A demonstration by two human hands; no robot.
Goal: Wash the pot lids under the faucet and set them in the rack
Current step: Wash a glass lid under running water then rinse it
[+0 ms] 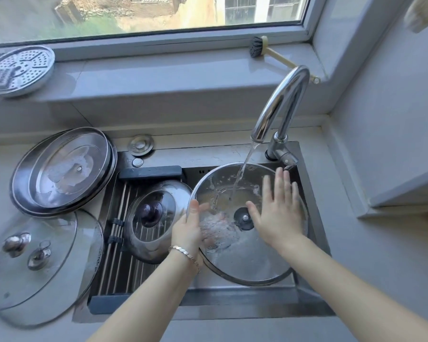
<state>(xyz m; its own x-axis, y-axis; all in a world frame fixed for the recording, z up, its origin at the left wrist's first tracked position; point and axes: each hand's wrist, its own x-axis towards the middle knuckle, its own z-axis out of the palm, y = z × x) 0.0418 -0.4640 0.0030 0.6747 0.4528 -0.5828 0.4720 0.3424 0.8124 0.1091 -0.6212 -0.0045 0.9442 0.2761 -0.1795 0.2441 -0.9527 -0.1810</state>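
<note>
The lid [247, 257] sits in the sink [232, 298] basin, hollow side up, its centre screw showing. It fills most of the open right half. Being round it has no long axis. It looks tilted, but I cannot tell which edge is higher.

Reading the clock on the lid, with 12 toward the window, water [242, 174] from the faucet [282, 99] lands on the glass at about 11, just short of the centre. The left hand [188, 228] grips the rim at 9, thumb on the inner face and fingers curled beneath, seen blurred through the wet glass. The right hand [278, 215] lies flat on the inner face at about 2, fingers straight and spread, holding nothing. The hands are apart, on either side of the screw.

The rack [114, 267] spans the sink's left half, directly at 9 from the lid, so the gripping left hand is the nearer one. A racked lid [153, 218] already rests there, knob up, its edge just beside the left hand. Any carry to 9 would likely have to clear it; bare rods show toward 7.

Farther out at 9 and 8, on the counter, lie stacked lids [62, 171] and glass lids [42, 267].
</note>
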